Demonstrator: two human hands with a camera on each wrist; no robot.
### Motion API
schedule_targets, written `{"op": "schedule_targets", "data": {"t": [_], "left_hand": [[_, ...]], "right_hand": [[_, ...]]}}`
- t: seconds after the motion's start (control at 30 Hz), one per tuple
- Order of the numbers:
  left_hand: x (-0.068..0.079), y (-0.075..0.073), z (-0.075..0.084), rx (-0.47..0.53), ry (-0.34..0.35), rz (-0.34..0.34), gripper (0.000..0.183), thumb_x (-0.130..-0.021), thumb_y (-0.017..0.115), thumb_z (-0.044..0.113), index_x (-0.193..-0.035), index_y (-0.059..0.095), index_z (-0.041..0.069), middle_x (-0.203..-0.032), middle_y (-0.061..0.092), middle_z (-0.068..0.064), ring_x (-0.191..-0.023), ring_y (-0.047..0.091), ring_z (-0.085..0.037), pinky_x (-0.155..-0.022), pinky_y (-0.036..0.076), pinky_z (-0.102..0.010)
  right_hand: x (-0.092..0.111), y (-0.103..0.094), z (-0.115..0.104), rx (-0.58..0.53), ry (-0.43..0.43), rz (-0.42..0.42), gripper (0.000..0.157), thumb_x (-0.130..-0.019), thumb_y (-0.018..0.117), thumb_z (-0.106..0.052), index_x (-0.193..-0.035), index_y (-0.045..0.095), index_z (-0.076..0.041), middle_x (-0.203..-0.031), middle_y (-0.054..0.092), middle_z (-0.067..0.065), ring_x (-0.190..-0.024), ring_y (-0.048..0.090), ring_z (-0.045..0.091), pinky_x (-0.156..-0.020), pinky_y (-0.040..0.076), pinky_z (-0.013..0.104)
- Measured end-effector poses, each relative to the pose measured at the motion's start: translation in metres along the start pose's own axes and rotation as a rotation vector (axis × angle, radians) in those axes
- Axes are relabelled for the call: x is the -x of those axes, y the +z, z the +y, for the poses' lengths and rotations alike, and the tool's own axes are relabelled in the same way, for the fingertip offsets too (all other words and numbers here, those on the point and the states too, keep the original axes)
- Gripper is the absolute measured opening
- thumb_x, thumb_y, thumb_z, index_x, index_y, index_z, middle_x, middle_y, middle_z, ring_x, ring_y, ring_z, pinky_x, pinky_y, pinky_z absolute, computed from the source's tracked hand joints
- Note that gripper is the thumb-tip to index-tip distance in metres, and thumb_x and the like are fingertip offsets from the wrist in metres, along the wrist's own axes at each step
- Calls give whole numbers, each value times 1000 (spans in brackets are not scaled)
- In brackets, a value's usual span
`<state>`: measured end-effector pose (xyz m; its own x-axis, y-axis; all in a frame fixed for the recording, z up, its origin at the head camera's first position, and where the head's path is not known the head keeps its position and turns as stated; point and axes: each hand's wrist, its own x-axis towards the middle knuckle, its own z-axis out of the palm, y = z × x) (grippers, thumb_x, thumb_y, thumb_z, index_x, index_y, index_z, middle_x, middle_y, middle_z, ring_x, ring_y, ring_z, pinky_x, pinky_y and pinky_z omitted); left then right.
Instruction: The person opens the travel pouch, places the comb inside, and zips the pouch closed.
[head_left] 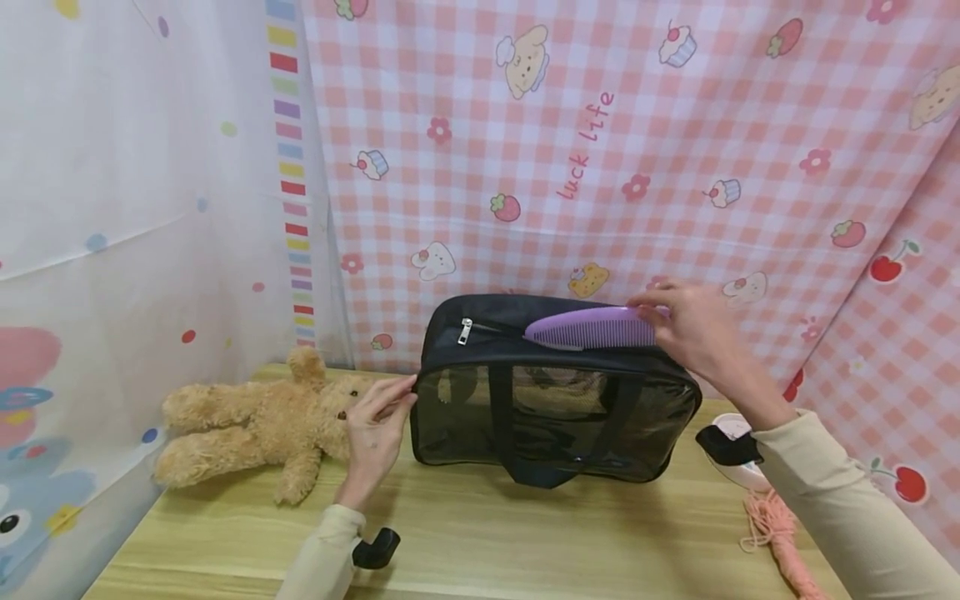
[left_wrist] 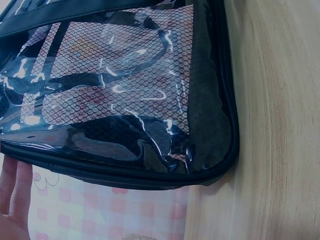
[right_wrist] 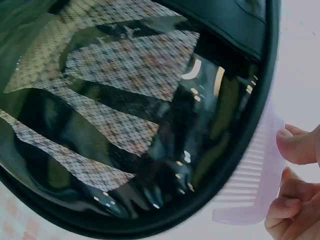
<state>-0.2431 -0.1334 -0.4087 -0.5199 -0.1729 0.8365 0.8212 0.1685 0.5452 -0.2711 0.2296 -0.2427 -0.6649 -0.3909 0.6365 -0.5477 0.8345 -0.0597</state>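
- one purple comb (head_left: 588,327), one black bag (head_left: 558,421), one teddy (head_left: 281,425)
- right hand (head_left: 697,333) pinches the comb's end between thumb and fingers
- left hand (head_left: 375,440): fingers pretty straight, touching bag's edge

A bag (head_left: 555,417) stands on a desk (head_left: 465,550), a cloth (head_left: 637,133) hanging behind it. Left of the bag lies a teddy bear (head_left: 273,421), head toward it. The left hand (head_left: 377,433) is at the bag's left end, partly before the bear's head. Along the bag's top is a comb (head_left: 585,325), its right end in the right hand (head_left: 693,329). Yarn (head_left: 783,542) lies front right.
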Motion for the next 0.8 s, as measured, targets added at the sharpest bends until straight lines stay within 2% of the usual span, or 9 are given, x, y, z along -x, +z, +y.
{"op": "schedule_targets", "data": {"t": [0.1, 0.3, 0.4, 0.67, 0.8], "left_hand": [[0, -1, 0, -3, 2, 0, 28, -77, 64, -23, -103, 68, -13, -93, 64, -23, -82, 65, -22, -70, 57, -26], [1, -2, 0, -5, -12, 5, 27, -77, 64, -22, -103, 68, -13, -93, 64, -23, -83, 65, -19, -70, 57, -26], [1, -2, 0, -5, -20, 6, 27, -78, 64, -22, -103, 68, -13, -93, 64, -22, -84, 65, -17, -70, 57, -26], [0, -1, 0, -3, -7, -5, 27, -78, 64, -22, -103, 68, -13, -94, 64, -23, -82, 65, -23, -70, 57, -27], [0, -1, 0, 2, -15, -12, 26, -78, 64, -21, -103, 67, -14, -94, 64, -24, -82, 65, -24, -70, 57, -27]], "right_hand": [[-1, 4, -3, 2, -10, -78, 15, -83, 67, 2, -91, 77, -7, -77, 59, 6, -59, 49, 16, -47, 41, 28], [-9, 6, -9, -43, -25, -217, 17, -84, 64, 2, -92, 76, -6, -86, 69, 11, -65, 54, 19, -53, 44, 31], [-13, 7, -12, -52, -19, -268, 16, -85, 63, 0, -92, 76, -5, -88, 70, 13, -62, 54, 18, -49, 41, 30], [-15, 13, -17, -134, 49, -322, 21, -81, 58, 6, -91, 76, -1, -83, 68, 12, -49, 44, 12, -41, 33, 24], [-14, 17, -17, -137, 50, -342, 22, -82, 57, 6, -91, 76, -1, -78, 66, 9, -45, 40, 9, -39, 31, 22]]}}
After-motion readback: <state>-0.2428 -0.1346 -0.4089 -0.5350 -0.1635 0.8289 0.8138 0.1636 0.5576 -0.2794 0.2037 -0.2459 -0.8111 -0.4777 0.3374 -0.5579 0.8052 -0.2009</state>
